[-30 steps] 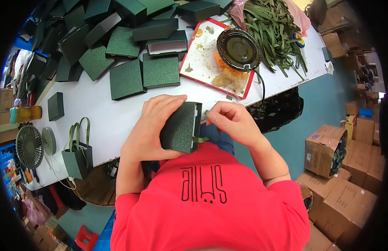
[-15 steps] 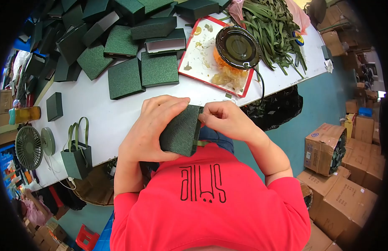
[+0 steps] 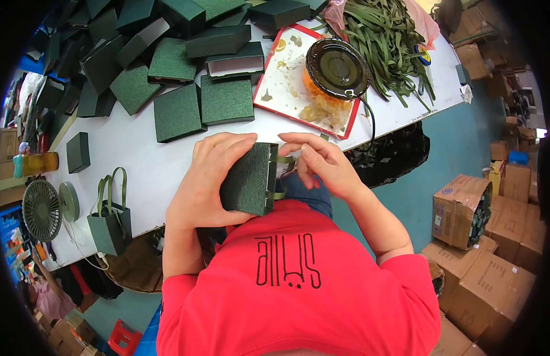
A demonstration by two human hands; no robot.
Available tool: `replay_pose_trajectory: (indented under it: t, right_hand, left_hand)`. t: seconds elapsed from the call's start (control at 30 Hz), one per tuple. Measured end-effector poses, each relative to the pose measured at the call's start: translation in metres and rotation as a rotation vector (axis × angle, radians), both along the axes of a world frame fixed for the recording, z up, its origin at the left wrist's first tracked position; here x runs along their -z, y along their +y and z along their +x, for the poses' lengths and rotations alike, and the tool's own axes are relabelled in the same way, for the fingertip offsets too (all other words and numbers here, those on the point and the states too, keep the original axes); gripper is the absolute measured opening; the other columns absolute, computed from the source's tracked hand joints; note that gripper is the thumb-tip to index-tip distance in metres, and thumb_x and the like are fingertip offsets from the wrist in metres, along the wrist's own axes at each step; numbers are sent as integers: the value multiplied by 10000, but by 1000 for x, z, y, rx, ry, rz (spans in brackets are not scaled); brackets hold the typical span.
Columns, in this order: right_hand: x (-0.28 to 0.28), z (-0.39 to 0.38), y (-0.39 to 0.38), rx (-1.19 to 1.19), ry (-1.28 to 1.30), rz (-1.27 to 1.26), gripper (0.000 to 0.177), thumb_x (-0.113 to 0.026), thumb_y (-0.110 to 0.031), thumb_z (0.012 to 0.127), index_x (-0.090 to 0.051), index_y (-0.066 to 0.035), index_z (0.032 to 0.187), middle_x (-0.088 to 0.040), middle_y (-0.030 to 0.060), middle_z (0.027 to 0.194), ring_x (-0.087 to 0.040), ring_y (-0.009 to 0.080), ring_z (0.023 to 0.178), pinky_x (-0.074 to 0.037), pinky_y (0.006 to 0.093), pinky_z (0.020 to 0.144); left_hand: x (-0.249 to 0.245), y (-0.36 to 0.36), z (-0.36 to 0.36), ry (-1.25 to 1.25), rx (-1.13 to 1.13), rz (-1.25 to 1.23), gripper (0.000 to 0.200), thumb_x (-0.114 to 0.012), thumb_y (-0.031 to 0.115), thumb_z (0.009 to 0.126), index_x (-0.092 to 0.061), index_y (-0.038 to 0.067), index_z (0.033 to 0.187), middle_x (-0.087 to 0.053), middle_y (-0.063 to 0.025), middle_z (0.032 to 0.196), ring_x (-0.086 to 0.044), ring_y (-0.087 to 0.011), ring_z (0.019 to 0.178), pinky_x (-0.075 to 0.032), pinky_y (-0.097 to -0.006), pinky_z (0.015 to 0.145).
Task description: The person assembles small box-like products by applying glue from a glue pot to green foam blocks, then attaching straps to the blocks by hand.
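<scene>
In the head view, my left hand (image 3: 209, 178) is wrapped around a small dark green textured paper bag (image 3: 246, 181), tilted, with its open side facing right. A green ribbon handle (image 3: 279, 194) sticks out of that side in a loop, its upper part near my right fingertips. My right hand (image 3: 325, 166) is just right of the bag, index finger stretched out and the other fingers loosely bent. It grips nothing that I can see. A finished-looking green bag with ribbon handles (image 3: 110, 222) stands on the table at the left.
Many green boxes or bags (image 3: 227, 98) are piled at the back left of the white table (image 3: 150, 184). A glue-stained red-edged tray (image 3: 281, 77) carries a black-topped round pot (image 3: 337, 68) with a cord. Green ribbons (image 3: 384, 50) lie behind. A fan (image 3: 41, 209) stands left; cartons (image 3: 485, 279) fill the right.
My right fingers have opened and come away from the bag's edge. The bag has turned and shifted slightly left in my left hand, and the ribbon loop now shows.
</scene>
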State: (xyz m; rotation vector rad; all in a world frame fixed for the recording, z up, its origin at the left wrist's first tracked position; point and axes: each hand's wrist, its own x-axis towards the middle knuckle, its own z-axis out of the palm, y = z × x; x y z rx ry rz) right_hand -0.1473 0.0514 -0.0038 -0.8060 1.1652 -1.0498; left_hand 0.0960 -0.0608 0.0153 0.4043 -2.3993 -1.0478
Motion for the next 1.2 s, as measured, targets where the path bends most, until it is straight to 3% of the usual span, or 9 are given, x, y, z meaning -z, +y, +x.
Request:
replay_pose_trajectory:
  t: [0.07, 0.17, 0.27, 0.37, 0.5, 0.73, 0.97, 1.07, 1.2]
  right_hand:
    - [3, 4, 3, 74, 12, -44, 355, -481, -207, 1057, -572, -9, 1337, -689, 69, 1078, -516, 53, 568, -384, 192, 491]
    - [6, 9, 6, 241, 95, -76, 287, -562, -166, 1031, -643, -9, 1257, -717, 68, 1056, -494, 31, 577, -396, 183, 508]
    - [1, 9, 5, 662, 176, -251, 226, -596, -102, 1005, -681, 12, 1181, -738, 94, 1007, -493, 25, 583, -393, 181, 512]
    - [-7, 1, 9, 787, 146, -379, 179, -668, -48, 948, -698, 13, 1114, -734, 84, 953, -497, 22, 612, -403, 177, 547]
    - [-6, 13, 10, 436, 297, -217, 136, -770, -79, 867, -698, 1, 950, -650, -6, 865, -488, 21, 663, -398, 187, 607]
    - [-15, 17, 0, 72, 439, -120, 179, -787, -156, 844, -675, -16, 843, -593, 19, 877, -499, 58, 692, -422, 229, 617]
    - [-4, 15, -5, 11, 353, -85, 231, -758, -138, 849, -618, 4, 734, -568, 19, 776, -483, 61, 641, -418, 251, 594]
    - [10, 13, -8, 21, 203, -78, 212, -743, -135, 878, -623, -5, 763, -606, 1, 829, -506, 54, 669, -437, 241, 611]
    - [-1, 7, -10, -54, 23, 76, 149, -688, -151, 941, -685, -4, 961, -622, -21, 895, -514, 46, 722, -441, 222, 652]
  left_hand:
    - [1, 0, 0, -2, -5, -9, 1006, -867, 181, 480, -469, 62, 1397, -543, -119, 1400, -488, -350, 1262, -345, -458, 1068]
    - [5, 0, 0, 2, 17, -32, 1039, -876, 244, 489, -436, 56, 1411, -546, -168, 1394, -500, -391, 1265, -325, -504, 1087]
    - [3, 0, 0, 1, 10, -60, 1027, -872, 234, 502, -433, 58, 1413, -549, -170, 1389, -504, -394, 1260, -330, -501, 1083]
    - [1, 1, 2, -28, 2, -65, 1010, -869, 219, 513, -437, 63, 1412, -551, -172, 1386, -508, -394, 1254, -336, -497, 1076]
    - [-1, 2, -1, -23, 19, -58, 988, -869, 203, 514, -452, 69, 1400, -553, -170, 1384, -511, -391, 1250, -344, -493, 1067]
    - [-6, 3, -4, -9, 57, -18, 940, -845, 200, 503, -508, 57, 1369, -548, -116, 1393, -492, -338, 1258, -357, -458, 1035]
    - [-9, 6, -9, -30, 94, -109, 885, -836, 197, 523, -533, 73, 1345, -559, -109, 1371, -503, -322, 1235, -369, -451, 991]
    - [-8, 5, -10, -42, 88, -114, 885, -839, 197, 517, -538, 77, 1340, -562, -109, 1365, -502, -319, 1234, -367, -451, 987]
    - [-3, 3, -6, -32, 52, -61, 923, -848, 200, 495, -528, 72, 1352, -560, -113, 1367, -498, -328, 1239, -362, -451, 1007]
